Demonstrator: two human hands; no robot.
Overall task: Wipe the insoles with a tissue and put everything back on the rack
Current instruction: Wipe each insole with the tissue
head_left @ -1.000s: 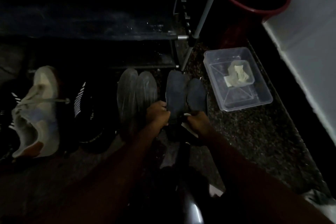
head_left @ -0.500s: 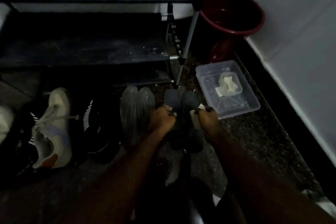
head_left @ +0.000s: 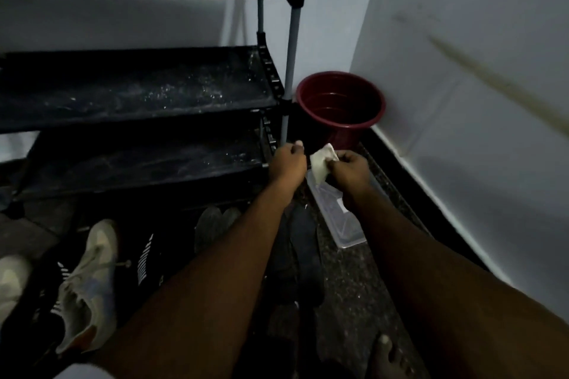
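dim corner: speckled dark floor [head_left: 348, 283], pale wall to the right, black rack [head_left: 138, 92] with dusty shelves, red bucket [head_left: 340, 104] by its post. right hand [head_left: 351, 171] pinches a folded tissue [head_left: 320, 163]. left hand [head_left: 288, 163] sits curled just beside it, and i can't tell if it grips anything. dark insoles [head_left: 303, 240] and grey insoles [head_left: 215, 220] lie on the floor below, sneaker [head_left: 87, 286] to their left, clear tub [head_left: 345, 224] to their right. wiping looks unfinished, and the putting back isn't done.

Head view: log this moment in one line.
right hand: pinches tissue | left hand: curled beside it, hold unclear | insoles: on floor | rack: insoles not yet back
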